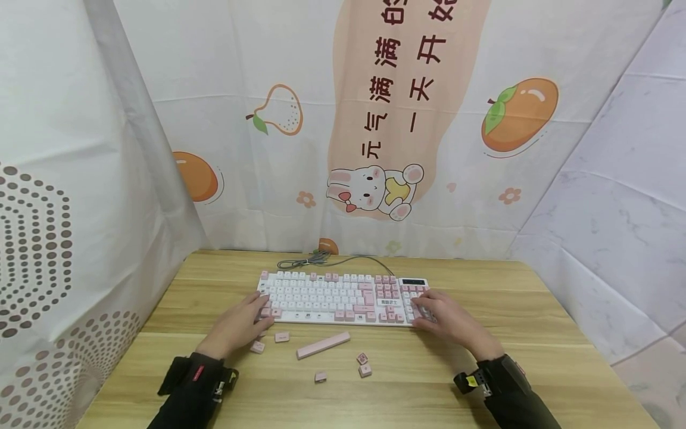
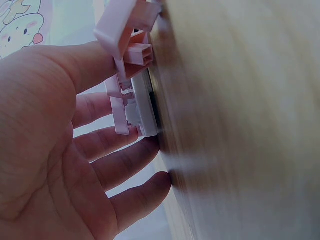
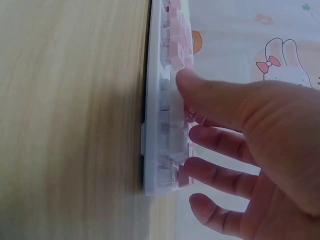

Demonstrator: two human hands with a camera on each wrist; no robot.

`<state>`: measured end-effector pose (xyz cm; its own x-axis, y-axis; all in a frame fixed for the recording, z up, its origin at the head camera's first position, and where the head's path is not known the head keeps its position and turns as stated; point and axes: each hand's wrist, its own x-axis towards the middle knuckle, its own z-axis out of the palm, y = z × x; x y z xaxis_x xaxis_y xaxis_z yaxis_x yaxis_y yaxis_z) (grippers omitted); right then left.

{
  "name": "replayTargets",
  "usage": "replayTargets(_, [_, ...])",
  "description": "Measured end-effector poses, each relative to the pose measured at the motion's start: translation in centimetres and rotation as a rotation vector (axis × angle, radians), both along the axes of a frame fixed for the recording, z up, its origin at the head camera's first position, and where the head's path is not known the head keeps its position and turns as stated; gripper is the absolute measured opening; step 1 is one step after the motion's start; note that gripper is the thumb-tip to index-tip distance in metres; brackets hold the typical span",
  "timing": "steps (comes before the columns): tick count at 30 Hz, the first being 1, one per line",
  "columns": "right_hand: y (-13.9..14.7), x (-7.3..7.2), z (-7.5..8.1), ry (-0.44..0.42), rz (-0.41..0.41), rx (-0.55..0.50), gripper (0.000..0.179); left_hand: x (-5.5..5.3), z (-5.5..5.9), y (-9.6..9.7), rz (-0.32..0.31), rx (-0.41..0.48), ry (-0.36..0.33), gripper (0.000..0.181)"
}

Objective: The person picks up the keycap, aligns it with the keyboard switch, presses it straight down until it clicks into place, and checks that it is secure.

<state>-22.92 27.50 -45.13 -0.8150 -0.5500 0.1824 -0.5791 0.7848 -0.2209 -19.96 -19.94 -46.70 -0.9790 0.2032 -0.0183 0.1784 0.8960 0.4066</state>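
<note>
A white keyboard [image 1: 316, 298] with white and pink keycaps lies on the wooden table, a bare strip showing in its bottom row. My left hand [image 1: 238, 325] is at its left end, thumb near the front corner, loosely bent fingers along the side and down by the table. In the left wrist view, loose pink keycaps [image 2: 112, 30] appear close by the thumb. Over the number pad at the right end is my right hand [image 1: 452, 322], its thumb and relaxed fingers at the keys. A long pink spacebar keycap [image 1: 323, 345] lies in front of the keyboard.
Small pink keycaps lie scattered in front: one [image 1: 281, 337] near the left hand, another [image 1: 320, 377] nearer me, and a pair [image 1: 365, 370] to its right. A grey cable [image 1: 300, 262] is coiled behind the keyboard. A printed cloth [image 1: 257, 208] hangs at the table's back edge.
</note>
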Motion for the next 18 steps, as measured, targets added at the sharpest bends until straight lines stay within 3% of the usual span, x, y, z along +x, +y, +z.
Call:
replayTargets(7, [0.01,-0.02,0.11,0.025,0.004,0.004,0.042,-0.03,-0.04,-0.02,0.000,0.001,-0.001,0.062])
replayTargets(18, [0.35,-0.22,0.54,-0.036,-0.049,-0.033,0.040,-0.02,-0.20,-0.08,0.002,-0.005,0.001,0.062])
